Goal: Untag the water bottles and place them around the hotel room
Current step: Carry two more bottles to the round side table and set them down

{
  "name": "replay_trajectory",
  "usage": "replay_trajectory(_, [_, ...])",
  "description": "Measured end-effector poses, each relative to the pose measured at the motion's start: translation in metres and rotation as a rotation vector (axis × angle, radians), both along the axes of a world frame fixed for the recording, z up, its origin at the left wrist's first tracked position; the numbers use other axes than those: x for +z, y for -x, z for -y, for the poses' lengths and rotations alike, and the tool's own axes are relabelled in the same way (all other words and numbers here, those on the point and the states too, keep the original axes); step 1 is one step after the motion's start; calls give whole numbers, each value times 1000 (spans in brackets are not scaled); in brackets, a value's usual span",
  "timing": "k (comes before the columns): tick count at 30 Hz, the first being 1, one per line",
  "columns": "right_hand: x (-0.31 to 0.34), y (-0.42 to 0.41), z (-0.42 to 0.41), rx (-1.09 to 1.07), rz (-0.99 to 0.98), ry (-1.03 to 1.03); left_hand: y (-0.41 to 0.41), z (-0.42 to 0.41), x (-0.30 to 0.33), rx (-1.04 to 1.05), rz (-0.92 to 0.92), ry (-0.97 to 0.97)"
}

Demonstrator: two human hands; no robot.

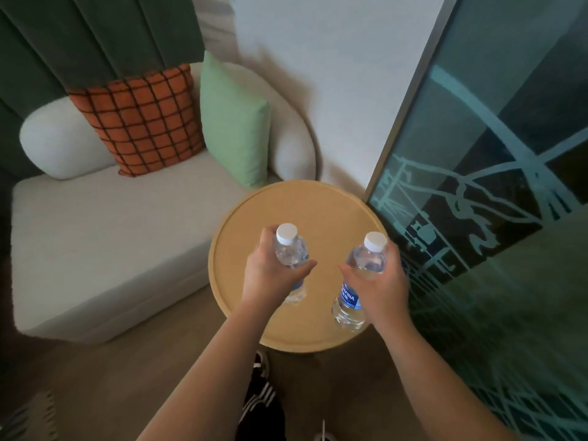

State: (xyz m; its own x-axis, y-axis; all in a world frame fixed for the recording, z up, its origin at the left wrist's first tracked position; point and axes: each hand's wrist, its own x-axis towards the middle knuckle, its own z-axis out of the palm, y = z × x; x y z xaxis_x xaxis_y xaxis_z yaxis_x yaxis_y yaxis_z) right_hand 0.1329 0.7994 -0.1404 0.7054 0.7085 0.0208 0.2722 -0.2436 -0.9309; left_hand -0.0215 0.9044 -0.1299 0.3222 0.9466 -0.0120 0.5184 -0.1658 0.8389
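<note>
two bottles held over the round table

the left hand (270,275) is wrapped around the left water bottle (291,259), fingers curled behind it and thumb across the front; the right hand (378,281) grips the right water bottle (359,281) the same way, thumb pointing inward; both bottles are clear with white caps, upright and slightly tilted, well apart from each other; the right one shows a blue label; their bases sit at or just above the round wooden table (318,202), and whether they touch it cannot be told; a cream sofa (111,233) stands just beside the table, with an orange checked cushion (140,122) and a green cushion (235,122) leaning at its back; a patterned glass panel (493,154) rises to the right.
</note>
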Motion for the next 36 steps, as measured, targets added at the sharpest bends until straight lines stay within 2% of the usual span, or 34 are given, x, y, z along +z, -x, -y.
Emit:
replay_trajectory(13, [-33,-53,-136,-317,-100,175,-70,-187,-51,-370,-50,137])
replay_trajectory(18, [-53,-89,-171,-341,-98,198,-121,-221,-74,-483,1,208])
replay_trajectory(26, [-90,-141,-204,-298,-70,189,-190,-256,-107,-588,-48,147])
replay_trajectory(33, [-111,-166,-219,-280,-75,179,-211,-268,-130,-592,-33,113])
replay_trajectory(36, [-114,-168,-218,-255,-84,158,-208,-276,-131,-606,-3,175])
